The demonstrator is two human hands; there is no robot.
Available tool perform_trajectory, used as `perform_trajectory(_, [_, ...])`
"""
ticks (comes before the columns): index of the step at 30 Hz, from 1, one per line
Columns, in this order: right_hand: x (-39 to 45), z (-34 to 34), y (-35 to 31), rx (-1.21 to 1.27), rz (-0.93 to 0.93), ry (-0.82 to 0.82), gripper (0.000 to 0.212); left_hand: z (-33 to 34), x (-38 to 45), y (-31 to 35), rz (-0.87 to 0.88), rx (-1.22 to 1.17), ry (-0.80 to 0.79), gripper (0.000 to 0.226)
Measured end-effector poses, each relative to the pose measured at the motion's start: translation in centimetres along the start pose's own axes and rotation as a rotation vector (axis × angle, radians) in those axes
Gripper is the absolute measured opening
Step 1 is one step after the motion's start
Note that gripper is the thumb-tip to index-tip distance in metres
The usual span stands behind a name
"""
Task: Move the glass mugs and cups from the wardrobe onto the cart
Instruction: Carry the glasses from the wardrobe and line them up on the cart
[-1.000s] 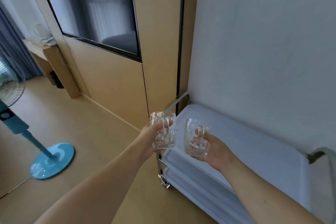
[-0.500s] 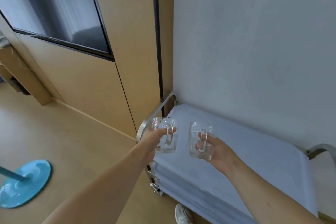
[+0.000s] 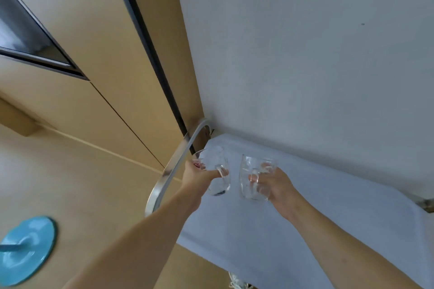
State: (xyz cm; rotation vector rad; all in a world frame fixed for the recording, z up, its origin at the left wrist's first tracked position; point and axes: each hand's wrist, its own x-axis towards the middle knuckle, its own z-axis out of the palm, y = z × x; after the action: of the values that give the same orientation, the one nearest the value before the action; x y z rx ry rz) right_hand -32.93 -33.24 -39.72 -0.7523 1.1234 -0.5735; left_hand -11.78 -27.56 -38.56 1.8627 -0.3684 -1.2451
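My left hand (image 3: 196, 175) grips a clear glass mug (image 3: 217, 171) by its side and handle, over the left end of the cart's white top (image 3: 317, 218). My right hand (image 3: 276, 185) holds a second clear glass mug (image 3: 252, 178) by its handle, just to the right of the first. Both mugs are low over the cart top; whether they touch it I cannot tell. The two mugs are a small gap apart.
The cart's curved metal handle (image 3: 173, 166) runs along its left end, close to my left wrist. A white wall (image 3: 305, 54) stands behind the cart, with wooden panels (image 3: 94, 77) to the left. A blue fan base (image 3: 25, 251) sits on the floor at lower left.
The view has swung right and closer to the cart. Both hands have carried the mugs forward and down over the cart's top.
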Motion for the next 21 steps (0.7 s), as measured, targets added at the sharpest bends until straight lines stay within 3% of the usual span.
perform_trajectory(3, [2.4,-0.8,-0.1,-0.143,-0.008,0.118,0.072,1.4,2.4,0.2,0.016,0.064,0.040,0.087])
perform_trajectory(9, [6.6,-2.6,0.9,-0.294,-0.086,0.116,0.099,2.9,5.6,-0.6,0.162,0.245,0.100,0.101])
perform_trajectory(14, [8.4,-2.6,1.2,-0.478,-0.188,0.112,0.107,3.6,7.8,0.0,0.250,0.318,0.147,0.092])
perform_trajectory(21, [10.3,-2.8,0.7,-0.536,-0.301,0.044,0.097,4.1,10.1,0.0,0.283,0.338,0.175,0.096])
